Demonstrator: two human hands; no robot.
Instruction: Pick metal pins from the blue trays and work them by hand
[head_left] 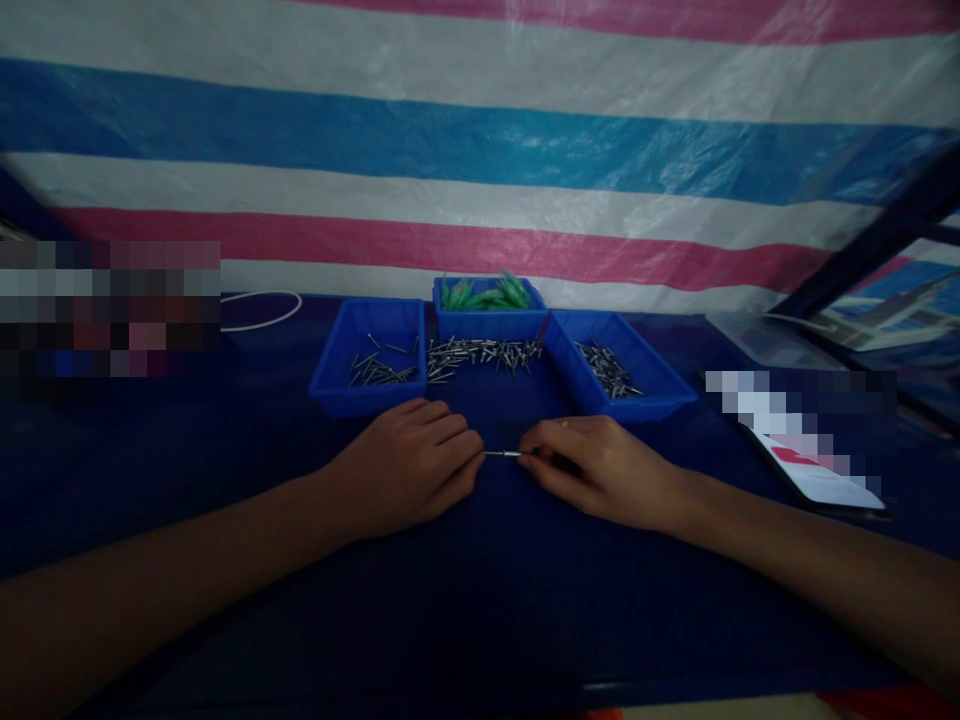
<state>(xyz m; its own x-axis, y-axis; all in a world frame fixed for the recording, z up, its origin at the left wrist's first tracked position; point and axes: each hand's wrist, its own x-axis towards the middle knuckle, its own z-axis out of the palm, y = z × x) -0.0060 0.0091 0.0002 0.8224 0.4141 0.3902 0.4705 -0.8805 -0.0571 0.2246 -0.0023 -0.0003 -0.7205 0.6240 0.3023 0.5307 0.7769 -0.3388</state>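
From where I am standing, a white cord (289, 293) is lying in a loop on the far left of the blue surface (480, 600). Next, a left blue tub (367, 403) is holding a few scattered pins (382, 373), with lots of its bottom showing. In front of it, the person's left hand (420, 455) is pinching one end of a thin metal pin (504, 454), its fingers closing tight. Toward the middle, a back tub (491, 323) is holding green things (487, 298), and a loose pile (487, 352) of pins is lying just in front of it. Nearer the person, the metal pin is sitting level between the two hands, its middle showing. The right hand (607, 470) is pinching the other end, its fingers squeezing close too. Behind that hand, a right tub (646, 368) is holding a thicker heap (609, 372) of pins. Farthest right, a phone (825, 470) is lying face up. I am guessing the work is partway along: one pin is getting its turn and many are waiting, but I cannot tell which tub is keeping finished ones.
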